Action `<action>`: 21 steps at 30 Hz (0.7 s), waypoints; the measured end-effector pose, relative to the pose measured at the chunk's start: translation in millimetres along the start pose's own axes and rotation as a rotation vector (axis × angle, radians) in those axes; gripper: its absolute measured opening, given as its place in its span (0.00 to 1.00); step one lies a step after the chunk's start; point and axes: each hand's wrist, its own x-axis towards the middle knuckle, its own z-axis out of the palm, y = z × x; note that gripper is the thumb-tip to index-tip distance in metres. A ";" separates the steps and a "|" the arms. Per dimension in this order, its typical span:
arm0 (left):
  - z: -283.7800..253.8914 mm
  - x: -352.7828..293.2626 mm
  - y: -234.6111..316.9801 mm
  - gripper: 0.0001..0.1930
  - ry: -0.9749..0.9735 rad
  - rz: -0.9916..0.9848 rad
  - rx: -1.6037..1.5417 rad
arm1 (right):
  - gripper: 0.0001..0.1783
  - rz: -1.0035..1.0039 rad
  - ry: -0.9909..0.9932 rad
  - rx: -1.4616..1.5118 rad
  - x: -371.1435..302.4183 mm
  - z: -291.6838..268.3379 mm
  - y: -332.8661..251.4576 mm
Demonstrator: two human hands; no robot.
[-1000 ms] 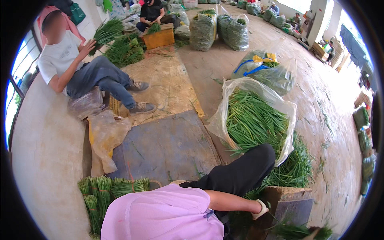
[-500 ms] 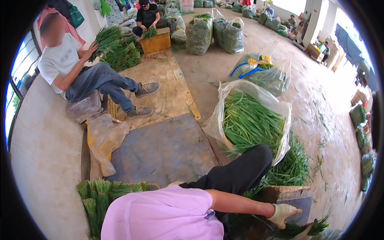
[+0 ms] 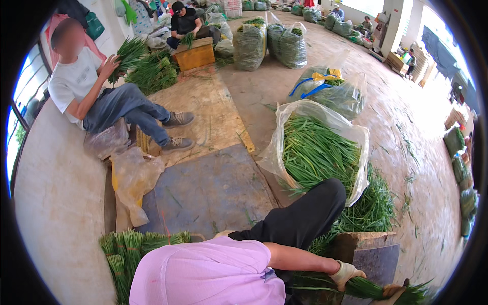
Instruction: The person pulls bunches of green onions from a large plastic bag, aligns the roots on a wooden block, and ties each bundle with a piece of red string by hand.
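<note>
At the lower right, a bunch of chives (image 3: 367, 287) lies between my two hands, its leaves trailing out at both ends. My gloved left hand (image 3: 347, 274) wraps its fingers round one part of the bunch. Lower down and farther right, my right hand (image 3: 392, 292) closes on the other part; the picture's edge cuts some of it off. Just beyond them stands a wooden block with a grey plate (image 3: 377, 260) on it. Loose chives (image 3: 373, 206) are heaped behind that block, against an open clear plastic bag (image 3: 362, 175) full of long green chives (image 3: 320, 147).
Tied chive bundles (image 3: 124, 249) stand at lower left beside my pink sleeve. A grey board (image 3: 203, 190) lies on the floor. A seated person (image 3: 84, 81) holds greens at left; another person (image 3: 189, 25) works behind a wooden box (image 3: 195, 55). Filled bags (image 3: 250, 46) stand farther back.
My left hand, earlier held with a finger extended above the plate, now grips the bunch. The bunch is stretched out between both hands. The view has shifted slightly.
</note>
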 end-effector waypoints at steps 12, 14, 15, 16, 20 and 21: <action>8.6 13.0 -33.1 0.18 0.292 -0.263 0.121 | 0.54 0.126 -0.102 -0.040 -21.2 -68.3 125.5; 11.2 10.7 -48.1 0.17 0.299 -0.266 0.159 | 0.45 0.228 -0.100 -0.080 -20.7 -70.3 129.6; 13.3 10.9 -55.9 0.15 0.302 -0.262 0.198 | 0.43 0.269 -0.046 -0.096 -22.1 -70.4 126.8; 15.0 9.6 -70.2 0.15 0.305 -0.266 0.200 | 0.40 0.300 0.010 -0.087 -16.9 -57.0 111.2; 18.0 -26.8 -156.0 0.13 0.087 -0.619 0.498 | 0.32 0.369 0.141 0.003 10.6 -9.1 54.9; 12.5 -37.5 -165.6 0.20 -0.129 -0.684 0.567 | 0.30 0.382 0.153 0.036 16.3 2.0 46.7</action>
